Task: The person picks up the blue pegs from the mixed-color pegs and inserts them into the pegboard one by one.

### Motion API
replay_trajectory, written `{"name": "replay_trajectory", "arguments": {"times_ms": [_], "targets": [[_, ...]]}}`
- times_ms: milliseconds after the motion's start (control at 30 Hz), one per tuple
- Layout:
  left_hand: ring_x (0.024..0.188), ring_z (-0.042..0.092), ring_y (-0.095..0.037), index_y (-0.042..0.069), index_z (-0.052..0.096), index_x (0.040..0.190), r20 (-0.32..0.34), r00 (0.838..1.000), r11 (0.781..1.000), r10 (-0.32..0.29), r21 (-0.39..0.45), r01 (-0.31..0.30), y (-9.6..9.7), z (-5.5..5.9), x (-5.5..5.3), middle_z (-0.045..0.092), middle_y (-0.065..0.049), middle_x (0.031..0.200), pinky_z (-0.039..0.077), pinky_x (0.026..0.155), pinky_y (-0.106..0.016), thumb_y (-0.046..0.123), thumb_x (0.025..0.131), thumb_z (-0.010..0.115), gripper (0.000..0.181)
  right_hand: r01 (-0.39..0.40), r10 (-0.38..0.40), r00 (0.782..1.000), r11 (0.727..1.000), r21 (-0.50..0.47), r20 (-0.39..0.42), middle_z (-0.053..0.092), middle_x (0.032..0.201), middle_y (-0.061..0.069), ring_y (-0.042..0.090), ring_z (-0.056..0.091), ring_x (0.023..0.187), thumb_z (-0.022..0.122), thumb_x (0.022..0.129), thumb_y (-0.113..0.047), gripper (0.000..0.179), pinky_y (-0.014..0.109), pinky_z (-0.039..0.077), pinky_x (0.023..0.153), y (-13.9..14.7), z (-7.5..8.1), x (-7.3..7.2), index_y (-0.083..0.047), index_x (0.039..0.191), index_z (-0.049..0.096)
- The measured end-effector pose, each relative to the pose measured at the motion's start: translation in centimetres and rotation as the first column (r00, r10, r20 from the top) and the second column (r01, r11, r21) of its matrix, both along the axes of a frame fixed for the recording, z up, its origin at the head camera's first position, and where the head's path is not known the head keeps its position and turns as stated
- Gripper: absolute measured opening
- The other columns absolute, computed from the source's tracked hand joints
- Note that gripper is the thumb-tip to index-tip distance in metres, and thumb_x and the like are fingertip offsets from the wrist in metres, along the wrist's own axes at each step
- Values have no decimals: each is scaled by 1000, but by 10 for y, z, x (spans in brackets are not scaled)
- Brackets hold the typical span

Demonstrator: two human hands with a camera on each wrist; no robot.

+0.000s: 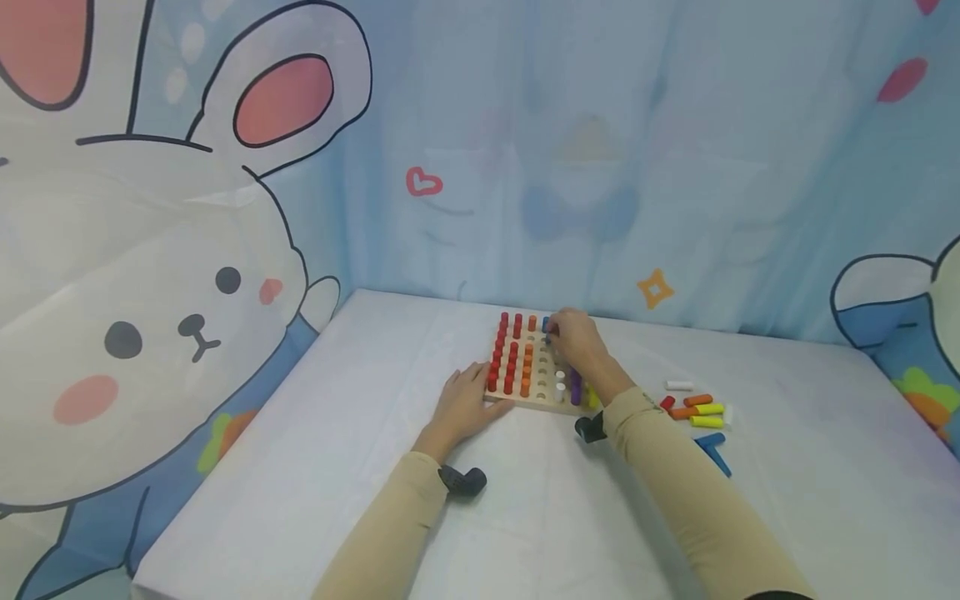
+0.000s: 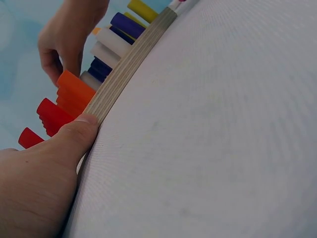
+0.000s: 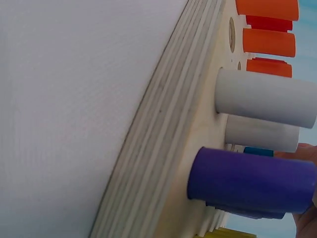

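Observation:
A wooden pegboard (image 1: 536,403) with rows of coloured pegs lies on the white table. My left hand (image 1: 467,404) holds its near left corner, the thumb along the front edge and the fingers at the left side. My right hand (image 1: 579,340) reaches over the board to its far side, fingertips bent down at a blue peg (image 1: 552,339). In the right wrist view a blue peg (image 3: 258,151) shows beside the fingers, partly hidden behind white pegs (image 3: 267,96). Red pegs (image 1: 492,380) and orange pegs (image 1: 526,385) stand in the left columns; a purple peg (image 1: 576,387) stands further right.
Right of the board lie a loose white peg (image 1: 679,385), orange pegs (image 1: 697,400), yellow pegs (image 1: 707,422) and a red one (image 1: 667,402). Closer to me is a blue T-shaped piece (image 1: 713,451). A printed curtain (image 1: 480,208) hangs behind the table.

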State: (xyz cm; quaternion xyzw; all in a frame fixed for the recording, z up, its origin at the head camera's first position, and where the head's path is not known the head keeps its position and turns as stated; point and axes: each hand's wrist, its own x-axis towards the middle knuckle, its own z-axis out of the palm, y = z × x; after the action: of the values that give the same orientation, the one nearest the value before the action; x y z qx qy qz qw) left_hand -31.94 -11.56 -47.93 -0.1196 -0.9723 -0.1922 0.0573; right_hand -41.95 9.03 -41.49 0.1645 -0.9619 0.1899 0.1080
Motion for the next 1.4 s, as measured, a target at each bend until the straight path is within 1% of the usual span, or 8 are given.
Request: {"name": "replay_trajectory", "arguments": {"times_ms": [400, 700, 800, 933, 1033, 1167, 1233, 1400], "targets": [[144, 27, -21, 9, 30, 149, -2, 1000, 1000, 6, 0, -6, 0, 0, 0, 35, -5, 153, 18, 120, -42, 62, 88, 51, 84, -31, 29, 999, 998, 57, 32, 67, 104, 16, 34, 62, 103, 62, 90, -6, 17, 44, 50, 94, -6, 2, -4, 0, 104, 69], [145, 26, -19, 11, 29, 150, 13, 1000, 1000, 13, -12, -12, -1, 0, -2, 34, -3, 153, 18, 120, -41, 63, 87, 52, 84, 11, -18, 989, 999, 50, 146, 64, 115, 17, 36, 56, 114, 54, 93, -4, 24, 46, 45, 102, -9, 8, -5, 0, 114, 65], [144, 26, -19, 12, 29, 150, 12, 1000, 1000, 16, -8, -16, -1, 0, -2, 35, -3, 153, 18, 120, -41, 63, 87, 52, 84, -5, -10, 987, 996, 91, 162, 64, 117, 17, 36, 55, 116, 54, 92, -1, 26, 46, 44, 104, -11, 9, -6, 0, 116, 65], [144, 26, -18, 12, 29, 150, 9, 1000, 1000, 14, -10, -14, -1, 1, -3, 34, -3, 153, 18, 120, -41, 63, 87, 52, 85, -71, 36, 988, 970, 232, 152, 63, 119, 18, 36, 55, 118, 57, 88, 4, 31, 44, 43, 105, -13, 12, -8, 1, 118, 64], [144, 26, -19, 11, 29, 149, -1, 1000, 1000, 12, -14, -12, 0, 3, -5, 34, -3, 153, 18, 120, -41, 63, 87, 52, 85, -105, 67, 988, 950, 295, 136, 64, 119, 19, 35, 56, 117, 60, 87, 5, 33, 43, 44, 105, -13, 16, -9, 1, 119, 64], [144, 27, -19, 11, 30, 149, -4, 1000, 1000, 15, -22, -15, 0, 3, -5, 34, -3, 153, 18, 120, -41, 63, 87, 52, 84, -123, 86, 987, 950, 287, 136, 63, 120, 19, 36, 55, 118, 62, 88, -2, 32, 45, 42, 106, -10, 16, -10, 0, 120, 64], [144, 27, -20, 11, 30, 149, -3, 1000, 1000, 14, -24, -14, 0, 3, -4, 35, -3, 153, 19, 120, -41, 63, 87, 52, 84, -133, 103, 988, 947, 291, 117, 63, 122, 19, 37, 54, 119, 59, 89, -2, 33, 46, 41, 106, -7, 14, -10, 0, 121, 63], [144, 28, -21, 10, 31, 149, 0, 1000, 1000, 7, -14, -7, 1, 3, -1, 36, -4, 152, 19, 120, -42, 61, 88, 52, 83, -130, 123, 991, 970, 207, 45, 63, 121, 20, 38, 56, 117, 55, 89, -2, 32, 47, 44, 103, 3, 9, -3, -1, 120, 64]]}}
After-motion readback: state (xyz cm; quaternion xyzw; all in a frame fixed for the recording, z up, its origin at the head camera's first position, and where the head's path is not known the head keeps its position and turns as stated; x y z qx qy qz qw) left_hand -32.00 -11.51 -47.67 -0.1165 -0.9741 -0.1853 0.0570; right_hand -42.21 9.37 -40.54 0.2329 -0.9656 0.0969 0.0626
